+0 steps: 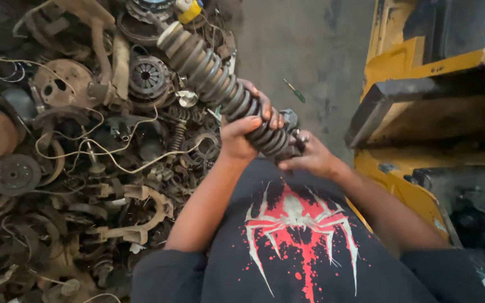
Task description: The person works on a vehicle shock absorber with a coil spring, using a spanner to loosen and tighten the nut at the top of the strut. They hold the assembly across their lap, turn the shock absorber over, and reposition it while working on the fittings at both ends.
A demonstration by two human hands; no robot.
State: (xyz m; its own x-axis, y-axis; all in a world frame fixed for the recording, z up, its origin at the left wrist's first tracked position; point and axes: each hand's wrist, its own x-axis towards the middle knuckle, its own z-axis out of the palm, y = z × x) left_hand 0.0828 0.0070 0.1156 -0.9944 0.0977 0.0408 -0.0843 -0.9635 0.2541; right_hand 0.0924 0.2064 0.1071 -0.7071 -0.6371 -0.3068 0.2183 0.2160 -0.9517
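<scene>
A dusty grey concrete floor (315, 50) runs up the middle of a workshop, seen from above. To the right stands a large yellow machine frame (422, 73) with chipped paint and dark, greasy ledges. To the left sprawls a heap of rusty scrap parts (68, 185): brake discs, curved brackets, small springs and loose pale wires, crowding right up to the person's legs. A round toothed clutch plate (147, 74) lies near the top of the heap. A long coil spring strut (214, 78), grey and thickly ribbed, slants over the pile. The left hand (241, 130) wraps tightly around its lower coils; the right hand (309, 157) grips its bottom end, possibly a mount. A small green-handled screwdriver (295, 91) lies on the floor.
</scene>
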